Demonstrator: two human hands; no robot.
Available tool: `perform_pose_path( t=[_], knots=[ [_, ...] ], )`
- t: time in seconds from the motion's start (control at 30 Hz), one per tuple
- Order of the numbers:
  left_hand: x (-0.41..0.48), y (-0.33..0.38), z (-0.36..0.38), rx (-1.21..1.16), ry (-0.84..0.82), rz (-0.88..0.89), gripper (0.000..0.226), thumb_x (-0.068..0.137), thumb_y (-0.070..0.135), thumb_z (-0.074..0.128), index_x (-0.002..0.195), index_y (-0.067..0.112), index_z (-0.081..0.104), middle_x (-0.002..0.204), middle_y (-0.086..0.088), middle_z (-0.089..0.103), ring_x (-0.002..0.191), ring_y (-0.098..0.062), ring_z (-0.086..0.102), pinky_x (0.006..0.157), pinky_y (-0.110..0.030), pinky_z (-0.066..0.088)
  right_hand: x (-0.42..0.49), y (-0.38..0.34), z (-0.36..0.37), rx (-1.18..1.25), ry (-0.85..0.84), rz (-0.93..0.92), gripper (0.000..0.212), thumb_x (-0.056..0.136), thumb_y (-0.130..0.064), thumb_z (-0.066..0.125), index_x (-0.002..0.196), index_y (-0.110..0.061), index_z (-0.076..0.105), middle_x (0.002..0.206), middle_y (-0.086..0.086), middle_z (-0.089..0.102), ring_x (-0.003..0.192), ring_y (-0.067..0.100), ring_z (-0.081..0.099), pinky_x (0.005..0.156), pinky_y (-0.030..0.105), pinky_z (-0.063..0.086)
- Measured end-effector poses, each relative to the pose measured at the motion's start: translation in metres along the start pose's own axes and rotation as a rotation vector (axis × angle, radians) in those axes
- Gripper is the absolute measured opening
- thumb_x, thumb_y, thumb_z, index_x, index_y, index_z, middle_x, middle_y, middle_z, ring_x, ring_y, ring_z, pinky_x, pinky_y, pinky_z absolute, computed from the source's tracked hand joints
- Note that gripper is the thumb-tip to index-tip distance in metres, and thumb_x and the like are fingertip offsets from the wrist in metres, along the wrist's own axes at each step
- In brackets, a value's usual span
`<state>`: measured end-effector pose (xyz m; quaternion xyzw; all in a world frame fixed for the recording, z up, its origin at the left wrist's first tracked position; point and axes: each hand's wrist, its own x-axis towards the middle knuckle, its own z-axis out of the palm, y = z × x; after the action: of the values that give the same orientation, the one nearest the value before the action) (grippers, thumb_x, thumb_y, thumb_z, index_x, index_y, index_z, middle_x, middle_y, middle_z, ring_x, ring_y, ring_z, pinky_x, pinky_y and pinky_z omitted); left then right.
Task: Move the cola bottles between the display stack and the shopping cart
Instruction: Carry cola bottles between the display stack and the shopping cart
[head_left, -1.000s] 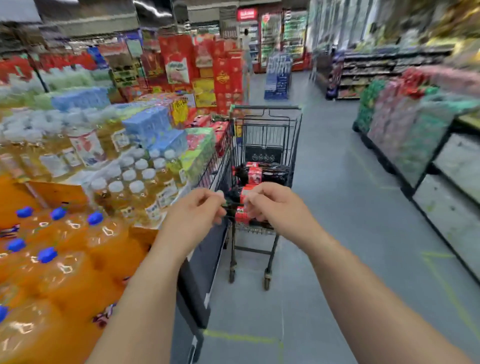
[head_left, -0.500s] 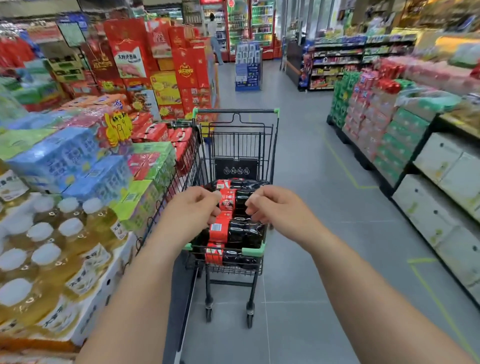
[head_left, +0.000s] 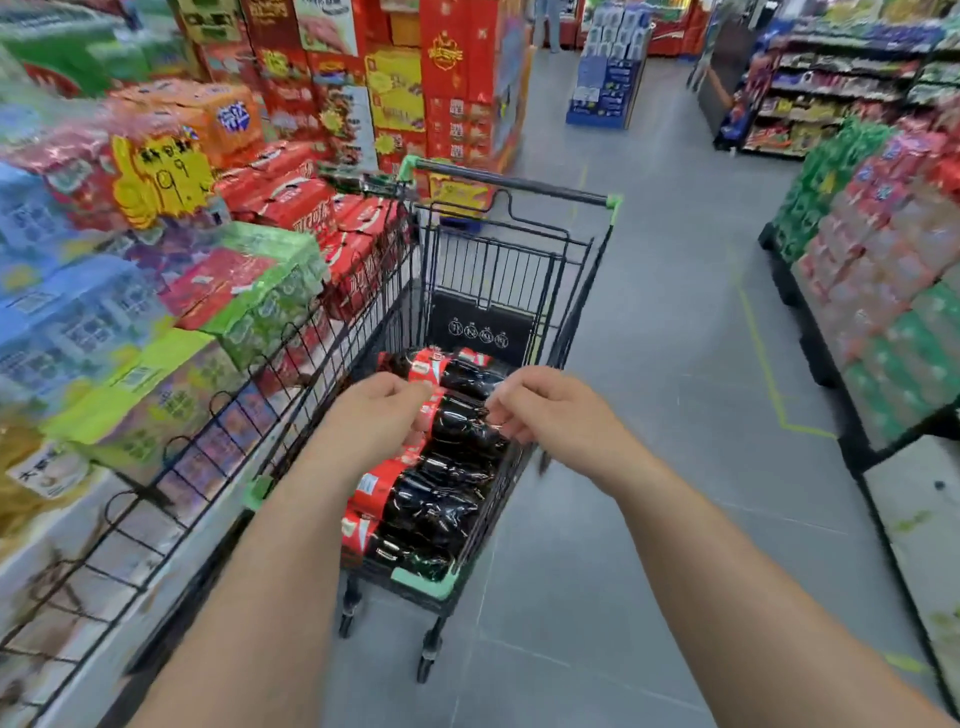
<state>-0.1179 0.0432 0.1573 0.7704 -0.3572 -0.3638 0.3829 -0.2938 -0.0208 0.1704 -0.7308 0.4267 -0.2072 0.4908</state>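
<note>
Lying on their sides in a row along the basket of the shopping cart (head_left: 524, 291), the cola bottles (head_left: 441, 493) are kept from rolling by the wire walls, red labels turned to the left. The cart is parked tight against the display stack (head_left: 291, 223) on the left, presumably so that bottles can be passed across with a short reach. Both hands are held above the row: the left hand (head_left: 371, 421) is curled loosely with nothing seen in it, its fingertips near a red label, and the right hand (head_left: 545, 410) is likewise half-closed and empty, blurred at the fingers; whether either touches a bottle cannot be told. Compared with half a second ago, the cart is seen closer and more from above, the hands are drawn slightly further apart, and the display packs are seen nearer.
</note>
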Motion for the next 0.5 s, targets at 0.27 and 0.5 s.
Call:
perform_pose_path(
  t=[0.27, 0.5],
  knots=[
    [0.082, -0.02, 0.022, -0.142, 0.01, -0.326, 0.029, 0.098, 0.042, 0.052, 0.099, 0.014, 0.06, 0.086, -0.001, 0.07, 0.066, -0.013, 0.065, 0.062, -0.027, 0.055, 0.104, 0.049, -0.006, -0.088, -0.18, 0.096, 0.034, 0.079, -0.045, 0.046, 0.083, -0.018, 0.066, 0.09, 0.006, 0.072, 0.088, 0.028, 0.068, 0.088, 0.051, 0.053],
    [0.177, -0.061, 0.032, -0.484, 0.025, -0.576, 0.029, 0.094, 0.04, 0.057, 0.1, 0.012, 0.058, 0.093, -0.008, 0.068, 0.082, -0.024, 0.066, 0.078, -0.04, 0.058, 0.22, 0.095, 0.02, -0.318, -0.4, 0.17, 0.035, 0.096, -0.044, 0.041, 0.094, -0.015, 0.059, 0.076, -0.003, 0.059, 0.069, 0.013, 0.054, 0.068, 0.031, 0.045]
  ],
)
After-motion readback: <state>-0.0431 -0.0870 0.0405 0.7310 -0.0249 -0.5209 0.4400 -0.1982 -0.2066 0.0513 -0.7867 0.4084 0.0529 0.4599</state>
